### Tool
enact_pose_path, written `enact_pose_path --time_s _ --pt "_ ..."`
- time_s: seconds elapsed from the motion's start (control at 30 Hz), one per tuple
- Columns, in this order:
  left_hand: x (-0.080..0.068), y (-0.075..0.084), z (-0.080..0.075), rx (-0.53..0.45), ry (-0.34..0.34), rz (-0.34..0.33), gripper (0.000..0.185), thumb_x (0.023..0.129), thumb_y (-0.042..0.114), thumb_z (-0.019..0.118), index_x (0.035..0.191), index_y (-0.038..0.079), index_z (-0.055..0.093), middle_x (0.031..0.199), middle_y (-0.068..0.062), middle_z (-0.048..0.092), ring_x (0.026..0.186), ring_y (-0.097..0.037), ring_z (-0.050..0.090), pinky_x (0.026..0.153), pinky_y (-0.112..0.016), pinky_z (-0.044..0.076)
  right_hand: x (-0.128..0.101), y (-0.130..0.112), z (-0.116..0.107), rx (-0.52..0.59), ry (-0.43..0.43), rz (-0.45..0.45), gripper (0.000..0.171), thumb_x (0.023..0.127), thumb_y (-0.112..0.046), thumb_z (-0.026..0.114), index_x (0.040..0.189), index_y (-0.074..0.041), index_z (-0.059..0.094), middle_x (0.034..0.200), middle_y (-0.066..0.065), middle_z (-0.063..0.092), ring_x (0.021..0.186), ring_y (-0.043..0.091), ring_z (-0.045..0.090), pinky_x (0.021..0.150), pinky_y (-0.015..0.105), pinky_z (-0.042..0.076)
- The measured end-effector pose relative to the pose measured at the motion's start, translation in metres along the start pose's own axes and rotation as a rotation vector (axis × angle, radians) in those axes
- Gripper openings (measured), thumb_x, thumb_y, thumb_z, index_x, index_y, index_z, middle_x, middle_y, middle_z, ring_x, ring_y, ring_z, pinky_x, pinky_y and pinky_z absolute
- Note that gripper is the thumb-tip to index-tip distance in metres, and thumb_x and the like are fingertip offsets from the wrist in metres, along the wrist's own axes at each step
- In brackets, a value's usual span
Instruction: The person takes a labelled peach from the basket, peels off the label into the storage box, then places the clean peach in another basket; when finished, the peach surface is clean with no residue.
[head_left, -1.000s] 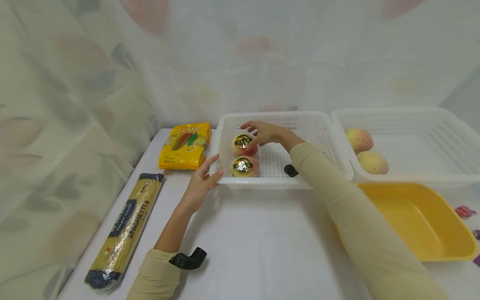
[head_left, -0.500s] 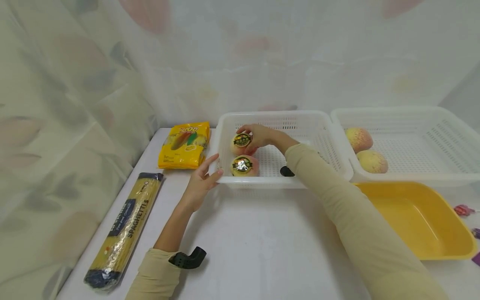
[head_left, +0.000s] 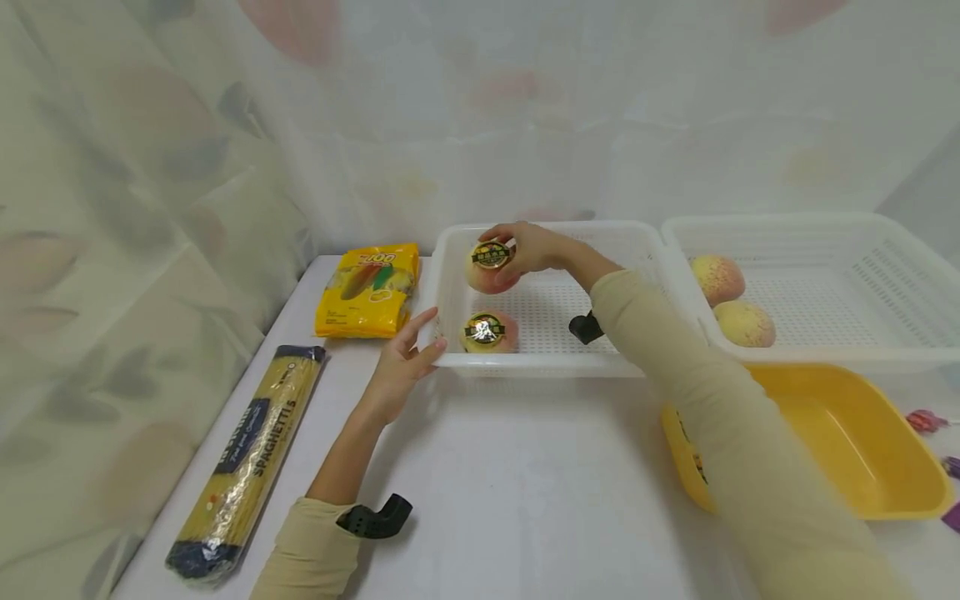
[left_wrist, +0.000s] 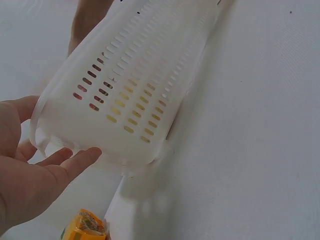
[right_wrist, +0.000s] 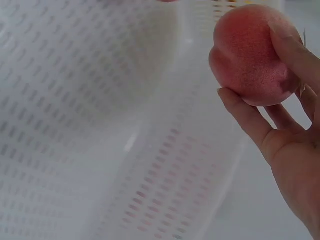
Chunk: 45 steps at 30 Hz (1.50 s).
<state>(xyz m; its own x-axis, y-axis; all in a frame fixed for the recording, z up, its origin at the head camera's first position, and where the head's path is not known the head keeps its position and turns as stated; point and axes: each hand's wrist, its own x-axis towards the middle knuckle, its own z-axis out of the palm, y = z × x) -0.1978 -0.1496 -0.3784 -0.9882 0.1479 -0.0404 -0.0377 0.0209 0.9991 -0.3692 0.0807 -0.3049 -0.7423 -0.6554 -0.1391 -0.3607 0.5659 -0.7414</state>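
Note:
My right hand point(head_left: 528, 247) grips a pink peach point(head_left: 489, 265) with a gold sticker and holds it lifted above the left white basket point(head_left: 555, 360). In the right wrist view the peach point(right_wrist: 252, 55) sits between my curled fingers point(right_wrist: 247, 117), over the basket's perforated floor. A second stickered peach point(head_left: 488, 332) lies in the basket's near left corner. My left hand point(head_left: 401, 367) rests with straight fingers against the basket's left front corner point(left_wrist: 107, 125), thumb along the outer wall.
A yellow snack bag point(head_left: 368, 290) and a spaghetti packet point(head_left: 243, 462) lie left of the basket. A second white basket point(head_left: 840, 354) at right holds two peaches point(head_left: 731, 302). A yellow tray point(head_left: 847, 442) sits at front right, with small sweets point(head_left: 928, 421) beyond it.
My right hand closed on the far peach and lifted it up out of the basket's floor, toward the back. The left hand stayed at the basket's corner.

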Motion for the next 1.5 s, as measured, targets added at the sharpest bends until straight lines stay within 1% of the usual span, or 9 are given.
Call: enact_pose_path --time_s 0.17,0.33,0.47,0.57,0.8,1.0,1.2,1.4,1.5 --pt "0.0 -0.001 0.001 -0.015 0.001 0.005 0.058 0.097 0.012 0.057 0.15 0.014 0.031 0.158 -0.003 0.013 0.126 -0.034 0.042 0.096 -0.038 0.046 -0.026 -0.021 -0.026 0.051 0.018 -0.074 0.072 0.081 -0.007 0.076 0.143 -0.013 0.041 0.141 0.008 0.041 0.12 0.027 0.045 0.086 0.036 0.05" --pt "0.001 -0.001 0.001 -0.022 0.004 0.01 0.058 0.097 0.013 0.058 0.149 0.016 0.033 0.157 -0.003 0.013 0.127 -0.035 0.042 0.095 -0.035 0.047 -0.06 -0.036 -0.046 0.07 0.068 -0.167 0.072 0.08 -0.007 0.076 0.143 -0.012 0.041 0.14 0.006 0.042 0.122 0.028 0.045 0.095 0.037 0.046" --pt "0.002 -0.001 0.002 -0.029 -0.002 0.016 0.058 0.097 0.012 0.057 0.149 0.015 0.033 0.157 -0.002 0.013 0.127 -0.036 0.042 0.094 -0.033 0.047 -0.094 -0.041 -0.052 0.069 0.107 -0.204 0.073 0.079 -0.005 0.078 0.142 -0.011 0.042 0.14 0.005 0.043 0.123 0.026 0.046 0.098 0.036 0.044" --pt "0.002 -0.001 0.002 -0.016 0.0 0.009 0.058 0.097 0.013 0.057 0.149 0.015 0.033 0.158 -0.002 0.012 0.126 -0.034 0.043 0.093 -0.032 0.048 -0.123 -0.042 -0.048 0.076 0.114 -0.231 0.075 0.076 -0.004 0.08 0.141 -0.009 0.043 0.139 0.004 0.043 0.122 0.026 0.048 0.094 0.034 0.047" --pt "0.003 0.001 0.0 -0.003 0.002 -0.006 0.059 0.096 0.016 0.059 0.149 0.016 0.033 0.158 -0.003 0.009 0.125 -0.035 0.044 0.095 -0.034 0.047 -0.182 -0.031 -0.016 0.199 0.028 -0.313 0.076 0.073 0.004 0.08 0.139 0.001 0.042 0.14 0.014 0.041 0.119 0.03 0.049 0.081 0.036 0.054" --pt "0.004 0.002 -0.002 0.003 -0.003 0.004 0.059 0.096 0.016 0.059 0.149 0.016 0.032 0.158 -0.003 0.01 0.125 -0.032 0.045 0.095 -0.037 0.046 -0.213 -0.013 0.031 0.31 -0.05 -0.335 0.073 0.074 0.001 0.079 0.137 0.002 0.043 0.139 0.017 0.041 0.117 0.022 0.051 0.082 0.038 0.054" --pt "0.005 0.001 -0.005 -0.023 -0.003 0.005 0.059 0.097 0.014 0.058 0.15 0.016 0.032 0.158 -0.003 0.011 0.125 -0.038 0.044 0.094 -0.033 0.047 -0.221 0.012 0.071 0.367 -0.111 -0.263 0.071 0.077 -0.006 0.079 0.139 -0.005 0.044 0.14 0.013 0.041 0.117 0.024 0.049 0.083 0.037 0.053" --pt "0.005 0.002 -0.007 -0.027 0.008 -0.008 0.059 0.097 0.013 0.057 0.15 0.016 0.031 0.157 -0.003 0.012 0.126 -0.037 0.043 0.095 -0.035 0.046 -0.213 0.034 0.097 0.236 -0.117 -0.143 0.07 0.076 -0.015 0.082 0.137 -0.013 0.049 0.135 0.003 0.049 0.122 0.029 0.046 0.084 0.03 0.053" --pt "0.005 0.002 -0.008 -0.02 0.005 -0.014 0.059 0.097 0.014 0.057 0.15 0.017 0.031 0.157 -0.003 0.013 0.127 -0.036 0.042 0.095 -0.035 0.046 -0.212 0.038 0.103 0.186 -0.123 -0.122 0.069 0.074 -0.018 0.083 0.135 -0.015 0.051 0.131 0.001 0.052 0.121 0.029 0.047 0.084 0.028 0.052"
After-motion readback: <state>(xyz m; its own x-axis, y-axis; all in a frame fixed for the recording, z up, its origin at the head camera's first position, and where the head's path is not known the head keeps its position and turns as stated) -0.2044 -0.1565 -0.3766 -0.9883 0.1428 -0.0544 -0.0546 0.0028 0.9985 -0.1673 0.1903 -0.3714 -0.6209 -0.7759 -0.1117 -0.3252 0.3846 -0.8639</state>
